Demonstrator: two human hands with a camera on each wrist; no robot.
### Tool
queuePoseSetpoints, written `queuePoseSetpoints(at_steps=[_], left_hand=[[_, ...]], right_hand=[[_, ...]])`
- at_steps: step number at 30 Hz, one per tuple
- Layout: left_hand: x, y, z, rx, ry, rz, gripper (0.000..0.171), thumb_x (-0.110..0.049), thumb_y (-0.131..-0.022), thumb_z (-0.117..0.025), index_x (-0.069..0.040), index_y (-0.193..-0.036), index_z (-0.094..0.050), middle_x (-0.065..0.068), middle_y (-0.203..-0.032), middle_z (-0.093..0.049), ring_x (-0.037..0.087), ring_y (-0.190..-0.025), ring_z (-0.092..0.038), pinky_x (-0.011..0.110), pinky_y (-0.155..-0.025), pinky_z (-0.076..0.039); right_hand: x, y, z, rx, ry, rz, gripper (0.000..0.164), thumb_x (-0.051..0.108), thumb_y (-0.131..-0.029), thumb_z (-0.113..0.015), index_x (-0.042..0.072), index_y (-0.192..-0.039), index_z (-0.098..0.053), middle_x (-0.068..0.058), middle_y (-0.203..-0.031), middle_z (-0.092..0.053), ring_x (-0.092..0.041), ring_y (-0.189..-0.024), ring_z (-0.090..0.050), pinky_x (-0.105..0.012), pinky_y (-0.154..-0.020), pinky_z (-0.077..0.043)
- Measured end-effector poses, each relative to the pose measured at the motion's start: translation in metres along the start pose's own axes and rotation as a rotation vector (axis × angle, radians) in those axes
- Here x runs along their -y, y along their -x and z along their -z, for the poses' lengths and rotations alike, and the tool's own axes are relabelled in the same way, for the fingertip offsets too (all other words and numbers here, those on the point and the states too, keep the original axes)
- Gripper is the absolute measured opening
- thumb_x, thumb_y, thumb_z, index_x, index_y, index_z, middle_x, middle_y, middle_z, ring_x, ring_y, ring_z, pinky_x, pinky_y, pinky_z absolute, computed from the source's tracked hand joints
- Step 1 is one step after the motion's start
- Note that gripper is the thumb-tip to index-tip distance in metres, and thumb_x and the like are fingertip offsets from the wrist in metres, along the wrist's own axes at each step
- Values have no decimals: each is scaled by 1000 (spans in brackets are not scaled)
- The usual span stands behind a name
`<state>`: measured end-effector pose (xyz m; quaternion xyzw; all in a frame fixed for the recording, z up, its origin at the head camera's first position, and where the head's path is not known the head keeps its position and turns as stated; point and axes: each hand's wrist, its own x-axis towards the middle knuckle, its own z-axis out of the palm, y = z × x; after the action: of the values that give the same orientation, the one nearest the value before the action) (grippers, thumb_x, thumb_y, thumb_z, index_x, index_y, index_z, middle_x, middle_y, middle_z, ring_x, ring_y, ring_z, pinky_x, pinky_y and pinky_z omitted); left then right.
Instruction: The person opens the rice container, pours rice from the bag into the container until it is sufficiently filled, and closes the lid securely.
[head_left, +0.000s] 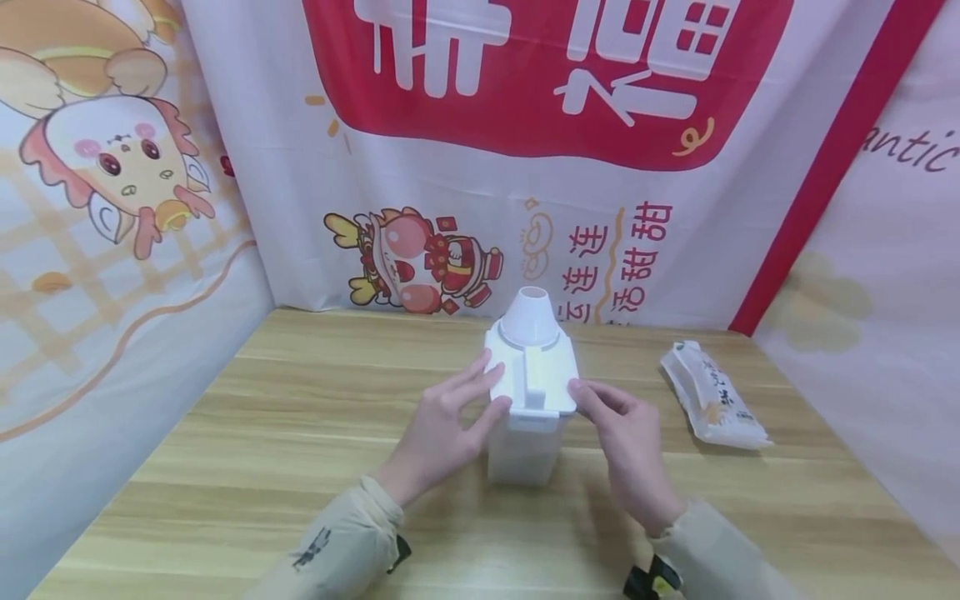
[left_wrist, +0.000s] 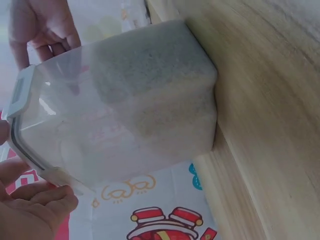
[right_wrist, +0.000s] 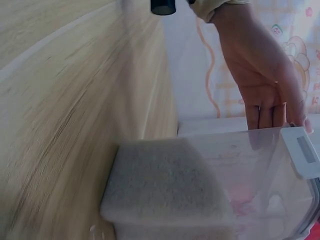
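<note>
A translucent storage container (head_left: 525,462) stands upright on the table, its lower part filled with a pale, grain-like material (left_wrist: 155,75). It wears a white lid (head_left: 555,375), on which a white cone-shaped cup (head_left: 530,321) sits toward the back. My left hand (head_left: 446,421) grips the lid's left edge, thumb near the front corner. On the opposite edge, my right hand (head_left: 630,437) pinches the lid between thumb and fingers. A white clip (right_wrist: 303,151) shows on the lid's side in the right wrist view. The right hand's fingertips are partly hidden in the head view.
A white plastic packet (head_left: 712,400) with printed writing lies on the right of the wooden table (head_left: 322,417). Printed cloth (head_left: 285,167) hangs behind the table and along both sides.
</note>
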<state>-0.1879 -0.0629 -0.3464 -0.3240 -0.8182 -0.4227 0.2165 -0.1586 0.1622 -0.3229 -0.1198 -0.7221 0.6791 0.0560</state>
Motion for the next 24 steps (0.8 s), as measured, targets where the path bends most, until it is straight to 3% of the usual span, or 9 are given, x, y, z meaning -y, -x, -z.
queuePoseSetpoints(at_steps=[6, 10, 14, 20, 24], left_hand=[[0, -3, 3, 13, 77, 73, 52, -39, -99, -59, -5, -139, -54, 7, -147, -46, 15, -133, -43, 36, -106, -39], [0, -6, 6, 30, 213, 201, 60, -41, -98, -60, -8, -146, -46, 1, -150, -42, 15, -135, -40, 35, -104, -42], [-1, -9, 10, 73, 308, 310, 66, -44, -96, -63, -13, -149, -42, -1, -153, -38, 16, -136, -38, 36, -104, -42], [-1, -11, 8, 149, 385, 367, 78, -47, -91, -68, -20, -155, -32, -6, -156, -31, 15, -139, -33, 39, -106, -40], [-1, -11, 4, 174, 406, 377, 88, -48, -87, -72, -23, -157, -24, -9, -158, -26, 15, -139, -32, 40, -107, -39]], right_hand=[[2, -5, 12, 84, 119, 46, 61, 53, -83, -74, 10, -127, -64, -6, -126, -62, -22, -117, -55, -47, -105, -40], [2, -8, 20, 148, 163, 120, 63, 52, -85, -73, 14, -133, -59, -3, -130, -60, -20, -120, -54, -45, -103, -44], [-1, -8, 27, 231, 144, 221, 63, 39, -87, -75, 14, -140, -53, -3, -135, -57, -21, -122, -54, -39, -101, -47], [-6, -7, 31, 333, 118, 350, 81, 18, -80, -84, 11, -149, -41, -9, -147, -45, -28, -129, -47, -29, -101, -45], [-8, -7, 28, 351, 84, 372, 89, 12, -74, -87, 12, -150, -39, -10, -147, -44, -28, -130, -46, -28, -102, -43]])
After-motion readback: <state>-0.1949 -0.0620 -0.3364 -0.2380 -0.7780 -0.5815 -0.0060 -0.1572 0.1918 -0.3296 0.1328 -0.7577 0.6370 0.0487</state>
